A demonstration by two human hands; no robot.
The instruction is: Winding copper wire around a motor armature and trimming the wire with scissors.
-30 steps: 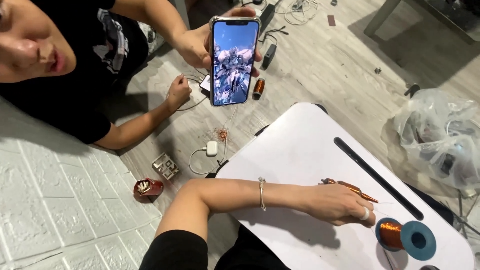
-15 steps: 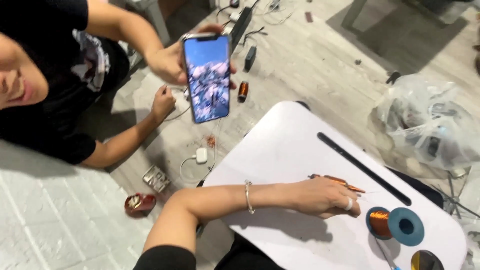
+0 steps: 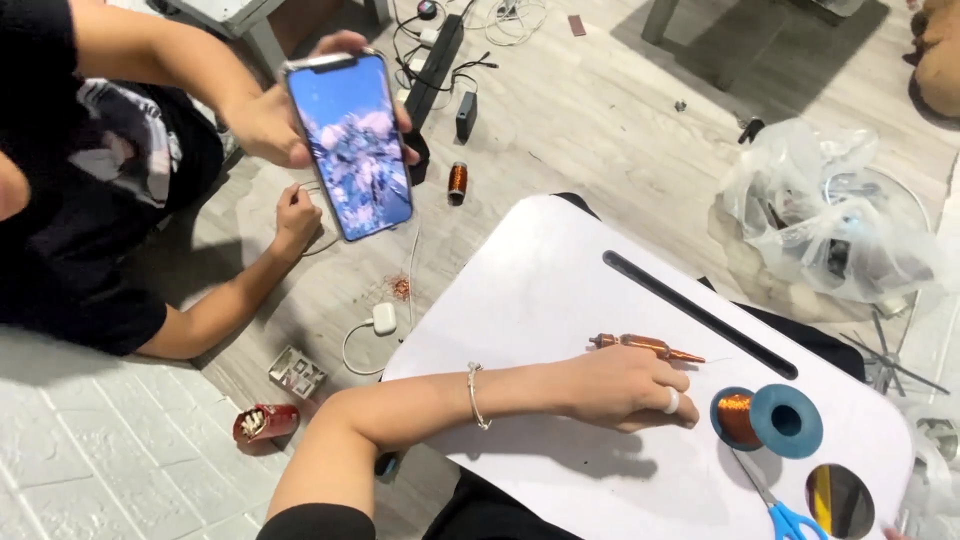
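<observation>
My left hand point(image 3: 625, 388), with a ring on one finger and a bracelet at the wrist, rests on the white lap table point(image 3: 560, 290) with its fingers curled together. A copper-wound rod point(image 3: 645, 347) lies on the table right along the far side of the hand; I cannot tell whether they touch. To the right of my fingers lies a blue spool of copper wire point(image 3: 770, 420). Blue-handled scissors point(image 3: 775, 505) and a round mirror-like disc point(image 3: 838, 500) lie near the table's front right. My right hand is out of view.
Another person sits on the floor at left and holds up a phone point(image 3: 350, 145). On the wooden floor lie a small copper coil point(image 3: 457, 181), a white charger with its cable point(image 3: 383, 319), a red tin point(image 3: 265, 422), black cables and a clear plastic bag point(image 3: 830, 215).
The view has shifted, so the table and my hand sit lower and more central. My left hand stays by the rod. The other person still holds the phone up.
</observation>
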